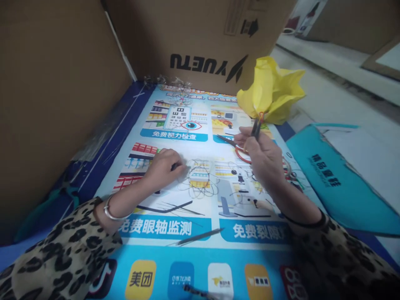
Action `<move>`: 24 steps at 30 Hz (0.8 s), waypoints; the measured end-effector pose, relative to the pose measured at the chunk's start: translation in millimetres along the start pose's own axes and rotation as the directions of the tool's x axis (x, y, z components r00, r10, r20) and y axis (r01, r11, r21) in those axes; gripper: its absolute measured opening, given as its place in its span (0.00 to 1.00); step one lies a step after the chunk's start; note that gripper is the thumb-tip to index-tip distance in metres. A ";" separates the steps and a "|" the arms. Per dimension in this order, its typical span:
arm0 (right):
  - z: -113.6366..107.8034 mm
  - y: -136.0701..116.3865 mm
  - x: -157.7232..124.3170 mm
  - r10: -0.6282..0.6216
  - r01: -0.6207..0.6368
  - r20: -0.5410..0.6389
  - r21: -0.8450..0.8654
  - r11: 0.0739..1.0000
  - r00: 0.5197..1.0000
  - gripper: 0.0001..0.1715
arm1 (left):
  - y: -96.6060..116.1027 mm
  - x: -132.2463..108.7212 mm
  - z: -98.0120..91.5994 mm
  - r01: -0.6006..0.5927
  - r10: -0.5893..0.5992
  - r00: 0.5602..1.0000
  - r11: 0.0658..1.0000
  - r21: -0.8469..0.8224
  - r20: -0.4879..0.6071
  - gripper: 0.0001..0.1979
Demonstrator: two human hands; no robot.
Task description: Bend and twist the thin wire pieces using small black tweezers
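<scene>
My left hand (pixel 164 166) rests on a printed poster (pixel 187 233), its fingers curled and pinched at the edge of a clear wire-like coil (pixel 200 178) lying flat there. My right hand (pixel 265 160) is raised a little to the right, closed round a small dark tool with orange-red handles (pixel 256 125), whose tips point up toward a yellow plastic bag (pixel 271 89). A red loop (pixel 242 156) shows just under that hand. Both arms wear leopard-print sleeves, and a silver bangle (pixel 111 212) circles my left wrist.
A cardboard box (pixel 200 41) printed "YUETU" stands behind the poster and a cardboard panel (pixel 46 104) walls the left. Thin dark sticks (pixel 200 236) lie on the poster near me. A teal bag (pixel 337 187) lies at the right.
</scene>
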State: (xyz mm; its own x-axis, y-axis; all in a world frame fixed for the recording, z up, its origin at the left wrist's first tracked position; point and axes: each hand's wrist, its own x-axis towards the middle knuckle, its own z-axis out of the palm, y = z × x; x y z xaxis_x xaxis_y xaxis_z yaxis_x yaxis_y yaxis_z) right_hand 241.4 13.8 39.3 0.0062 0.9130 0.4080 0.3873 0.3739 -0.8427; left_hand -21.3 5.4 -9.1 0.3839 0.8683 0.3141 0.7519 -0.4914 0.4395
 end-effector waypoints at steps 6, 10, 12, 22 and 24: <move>-24.1 -18.7 9.0 -0.084 0.083 0.002 -0.141 0.987 0.997 0.13 | -2.5 1.6 3.4 -0.028 0.028 1.000 0.999 0.020 -0.012 0.08; -35.5 -20.4 9.3 -0.037 0.072 0.087 -0.441 0.895 0.996 0.10 | -5.4 1.5 4.0 -0.028 0.029 0.999 0.999 0.047 -0.034 0.08; -41.0 -18.0 7.8 0.086 0.052 0.206 -0.583 0.811 0.975 0.13 | -6.5 1.7 3.8 -0.013 0.016 0.999 0.997 0.071 -0.039 0.08; -41.3 5.3 -6.9 0.382 0.195 0.378 -0.878 0.437 0.843 0.17 | -11.1 2.6 5.7 -0.050 0.052 0.998 0.996 0.077 -0.023 0.09; -38.6 8.8 -11.0 0.390 0.214 0.385 -0.884 0.415 0.837 0.17 | -12.0 2.9 5.7 -0.042 0.043 0.999 0.997 0.065 -0.027 0.09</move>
State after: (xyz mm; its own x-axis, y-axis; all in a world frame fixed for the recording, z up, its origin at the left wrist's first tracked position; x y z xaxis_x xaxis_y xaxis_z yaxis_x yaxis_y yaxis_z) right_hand 280.3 0.8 40.9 -0.1990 0.9724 -0.1223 0.9774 0.2060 0.0482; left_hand -26.1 14.2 -18.2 0.4015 0.8440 0.3555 0.7684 -0.5217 0.3707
